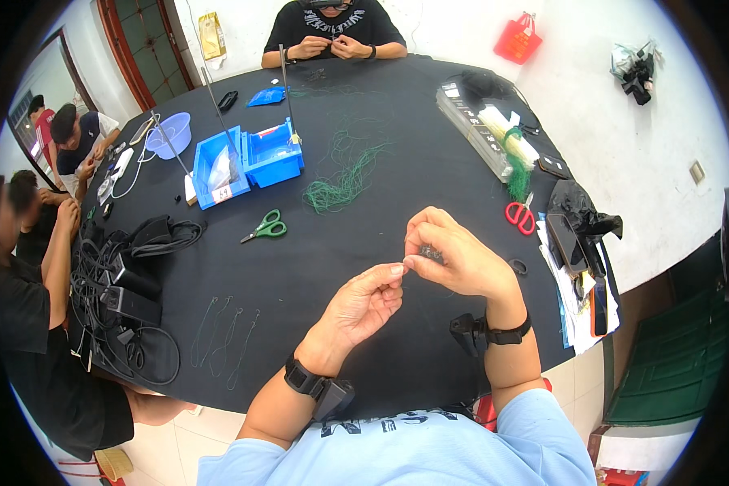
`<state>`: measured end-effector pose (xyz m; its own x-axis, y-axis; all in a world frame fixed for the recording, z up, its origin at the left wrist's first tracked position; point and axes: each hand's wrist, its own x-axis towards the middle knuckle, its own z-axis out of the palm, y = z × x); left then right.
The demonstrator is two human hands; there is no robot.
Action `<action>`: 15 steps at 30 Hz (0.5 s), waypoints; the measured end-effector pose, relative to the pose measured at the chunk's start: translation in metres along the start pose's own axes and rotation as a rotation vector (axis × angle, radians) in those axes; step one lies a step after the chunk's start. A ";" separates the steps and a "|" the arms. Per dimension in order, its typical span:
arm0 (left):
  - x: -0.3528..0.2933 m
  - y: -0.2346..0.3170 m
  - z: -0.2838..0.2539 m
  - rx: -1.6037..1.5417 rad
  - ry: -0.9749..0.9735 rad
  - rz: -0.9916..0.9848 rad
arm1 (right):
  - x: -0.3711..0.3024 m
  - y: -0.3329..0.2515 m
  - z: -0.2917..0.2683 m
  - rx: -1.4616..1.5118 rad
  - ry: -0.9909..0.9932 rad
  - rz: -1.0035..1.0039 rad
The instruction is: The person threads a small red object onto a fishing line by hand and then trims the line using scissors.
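Note:
My left hand (366, 304) and my right hand (455, 257) meet fingertip to fingertip over the near middle of the black table. Thumb and forefinger of the left are pinched, and whatever lies between them is too small to make out. The right hand's fingers are curled in a pinch too. Small dark grey pieces (431, 254) show beside its fingers; whether they are in the palm or on the table I cannot tell. To the left, several thin looped strands (228, 336) lie side by side, with tiny bits at their far ends.
Green-handled scissors (266, 228), tangled green thread (332, 186) and blue bins (271, 162) lie ahead. Red-handled scissors (521, 215), a black bag (579, 206) and papers (573, 312) are right. Black cables (138, 267) crowd the left. A person (334, 36) sits opposite; others sit left.

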<state>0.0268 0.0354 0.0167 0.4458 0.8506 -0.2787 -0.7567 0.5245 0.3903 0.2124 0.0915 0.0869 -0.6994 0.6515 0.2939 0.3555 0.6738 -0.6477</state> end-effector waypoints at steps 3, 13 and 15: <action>-0.001 0.000 0.000 0.008 0.000 0.005 | 0.000 -0.001 0.000 -0.004 -0.001 -0.003; -0.003 0.000 0.001 -0.004 0.000 0.018 | -0.001 0.003 0.003 -0.030 -0.004 -0.077; -0.003 0.001 0.001 0.006 0.015 0.011 | -0.001 0.004 0.004 -0.033 0.002 -0.083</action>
<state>0.0254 0.0334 0.0192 0.4301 0.8559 -0.2871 -0.7586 0.5151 0.3990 0.2122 0.0916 0.0813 -0.7259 0.5937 0.3472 0.3164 0.7366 -0.5978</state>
